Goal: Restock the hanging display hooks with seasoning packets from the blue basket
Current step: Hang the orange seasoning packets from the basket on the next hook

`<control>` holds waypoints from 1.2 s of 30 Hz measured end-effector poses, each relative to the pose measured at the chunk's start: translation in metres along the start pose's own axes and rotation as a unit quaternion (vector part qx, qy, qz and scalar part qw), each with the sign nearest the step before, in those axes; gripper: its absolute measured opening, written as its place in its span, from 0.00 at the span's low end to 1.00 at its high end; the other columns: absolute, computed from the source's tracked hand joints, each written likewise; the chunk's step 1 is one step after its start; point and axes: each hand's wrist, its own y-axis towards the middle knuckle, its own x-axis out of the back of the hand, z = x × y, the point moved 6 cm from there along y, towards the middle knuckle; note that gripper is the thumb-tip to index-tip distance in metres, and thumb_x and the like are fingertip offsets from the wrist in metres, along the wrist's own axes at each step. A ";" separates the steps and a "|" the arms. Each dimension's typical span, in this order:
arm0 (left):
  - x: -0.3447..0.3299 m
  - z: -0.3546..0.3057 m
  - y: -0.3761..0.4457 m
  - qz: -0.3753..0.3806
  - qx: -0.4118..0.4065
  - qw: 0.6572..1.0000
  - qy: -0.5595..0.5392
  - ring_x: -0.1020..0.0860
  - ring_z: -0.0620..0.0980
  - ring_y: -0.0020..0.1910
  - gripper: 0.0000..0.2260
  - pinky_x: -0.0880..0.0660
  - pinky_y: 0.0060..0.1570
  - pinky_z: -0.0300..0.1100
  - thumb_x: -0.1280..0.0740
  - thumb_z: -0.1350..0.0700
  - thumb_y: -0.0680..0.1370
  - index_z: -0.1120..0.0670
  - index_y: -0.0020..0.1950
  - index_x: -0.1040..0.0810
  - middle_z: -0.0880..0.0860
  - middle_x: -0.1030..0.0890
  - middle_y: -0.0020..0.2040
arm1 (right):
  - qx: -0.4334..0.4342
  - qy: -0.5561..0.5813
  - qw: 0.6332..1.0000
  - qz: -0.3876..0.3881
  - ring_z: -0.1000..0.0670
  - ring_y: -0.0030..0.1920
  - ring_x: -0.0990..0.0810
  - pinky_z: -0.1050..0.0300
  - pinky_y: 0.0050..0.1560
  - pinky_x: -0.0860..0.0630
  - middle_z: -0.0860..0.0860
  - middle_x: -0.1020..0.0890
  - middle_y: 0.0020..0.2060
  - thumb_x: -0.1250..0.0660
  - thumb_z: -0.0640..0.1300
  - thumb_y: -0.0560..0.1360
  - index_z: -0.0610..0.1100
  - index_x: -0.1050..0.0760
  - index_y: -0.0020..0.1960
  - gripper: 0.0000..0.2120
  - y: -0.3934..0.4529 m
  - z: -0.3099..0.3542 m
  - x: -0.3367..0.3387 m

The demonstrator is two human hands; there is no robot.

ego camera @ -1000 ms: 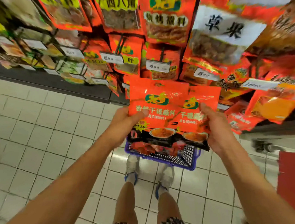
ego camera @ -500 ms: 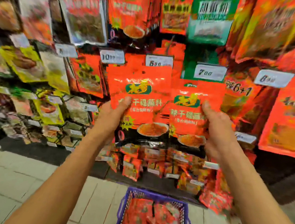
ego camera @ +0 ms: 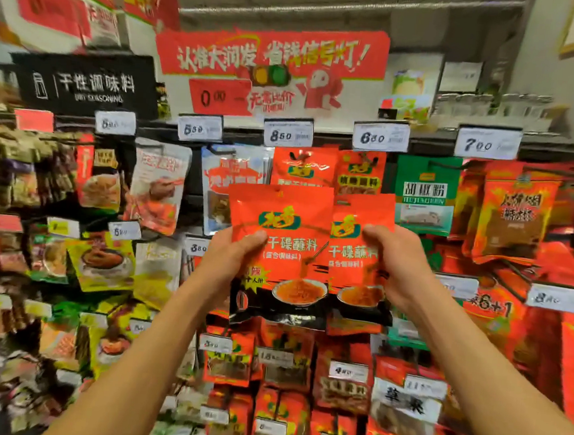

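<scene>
We face a shop display wall hung with seasoning packets on hooks, white price tags (ego camera: 288, 134) along its top rail, a black "dry seasoning" sign (ego camera: 86, 82) at 10 o'clock and a red promotional banner (ego camera: 271, 66) at 12 o'clock. Our left hand (ego camera: 230, 261) pinches the left edge of one red seasoning packet (ego camera: 278, 247), thumb on its front; our right hand (ego camera: 398, 264) grips the right edge of a second red packet (ego camera: 358, 257) just beside it, partly tucked behind the first. Compared with half a second ago, our view has tilted up: the blue basket has gone from sight and both packets now sit before the top row.
</scene>
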 end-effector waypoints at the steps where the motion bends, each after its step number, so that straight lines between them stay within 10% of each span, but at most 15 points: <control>1: 0.004 -0.001 0.006 0.003 -0.001 1.000 0.006 0.13 0.52 0.44 0.12 0.18 0.41 0.44 0.27 0.56 0.74 0.56 0.56 0.18 0.55 0.12 0.47 | 0.001 0.001 1.000 -0.005 0.51 0.30 0.17 0.57 0.30 0.21 0.50 0.15 0.33 0.31 0.42 0.78 0.44 0.18 0.41 0.08 0.009 -0.002 -0.011; 10: 0.039 -0.015 0.053 -0.008 -0.015 0.999 0.036 0.13 0.51 0.44 0.08 0.18 0.38 0.41 0.28 0.53 0.75 0.53 0.53 0.16 0.53 0.12 0.47 | 0.017 -0.001 0.999 -0.049 0.47 0.36 0.14 0.38 0.46 0.16 0.49 0.12 0.38 0.26 0.51 0.76 0.45 0.17 0.42 0.11 0.064 -0.002 -0.076; 31: 0.053 -0.019 0.097 -0.001 -0.047 0.999 0.020 0.14 0.51 0.42 0.04 0.18 0.42 0.46 0.31 0.60 0.78 0.54 0.52 0.19 0.50 0.13 0.42 | 0.049 -0.014 0.985 -0.166 0.47 0.36 0.21 0.50 0.39 0.25 0.50 0.20 0.30 0.29 0.46 0.73 0.48 0.27 0.28 0.16 0.094 0.010 -0.110; 36: 0.052 -0.021 0.096 0.006 -0.051 0.998 0.025 0.13 0.51 0.42 0.06 0.19 0.39 0.42 0.30 0.59 0.78 0.55 0.55 0.20 0.50 0.12 0.43 | 0.031 -0.015 0.986 -0.160 0.40 0.45 0.13 0.41 0.46 0.15 0.43 0.13 0.42 0.26 0.50 0.73 0.48 0.23 0.37 0.11 0.094 0.008 -0.109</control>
